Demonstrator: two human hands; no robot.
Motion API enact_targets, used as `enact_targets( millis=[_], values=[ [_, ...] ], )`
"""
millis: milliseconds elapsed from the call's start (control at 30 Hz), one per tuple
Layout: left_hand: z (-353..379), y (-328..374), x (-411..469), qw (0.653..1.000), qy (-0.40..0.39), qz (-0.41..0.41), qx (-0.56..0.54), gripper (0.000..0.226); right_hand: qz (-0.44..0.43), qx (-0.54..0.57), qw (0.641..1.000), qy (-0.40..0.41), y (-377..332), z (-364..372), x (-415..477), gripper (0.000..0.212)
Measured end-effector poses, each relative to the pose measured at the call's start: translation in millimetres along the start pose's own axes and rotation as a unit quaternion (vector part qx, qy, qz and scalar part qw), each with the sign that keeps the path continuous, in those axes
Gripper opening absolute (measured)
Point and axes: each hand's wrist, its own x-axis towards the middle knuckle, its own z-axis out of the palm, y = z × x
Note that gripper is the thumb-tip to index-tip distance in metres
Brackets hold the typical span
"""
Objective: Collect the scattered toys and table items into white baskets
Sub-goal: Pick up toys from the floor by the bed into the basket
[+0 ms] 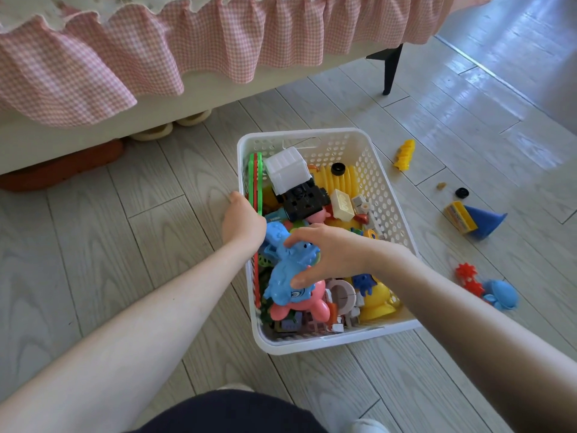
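Two hands busy: right hand (327, 254) pinches the blue dinosaur toy (288, 270) over the white basket (384, 195), near its left wall; left hand (242, 221) clamps that rim. Hollow plastic (likely light, stiff, slick): hold mid-body.

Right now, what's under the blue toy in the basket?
A pink toy lies directly beneath the blue toy, which the right hand grips. More pieces sit lower in the white basket, but the toy and both hands cover them, so I cannot tell what they are.
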Motion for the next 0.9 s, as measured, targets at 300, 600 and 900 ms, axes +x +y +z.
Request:
enact_targets(
  millis=[300,600,900],
  values=[
    [-0.5,-1.7,0.0,1.000,-0.003,0.008,-0.020,0.025,0.024,0.184,0.944,0.273,20.5,0.9,-20.2,0.041],
    [-8.2,3.4,-6.7,1.000,-0.004,0.013,-0.021,0.018,0.261,0.174,0.888,0.337,96.6,-1.4,-47.2,0.038],
    [6.8,30.8,-9.1,0.999,-0.014,0.012,-0.046,0.025,0.237,0.142,0.895,0.351,121.7,-27.2,-55.9,0.007]
  ],
)
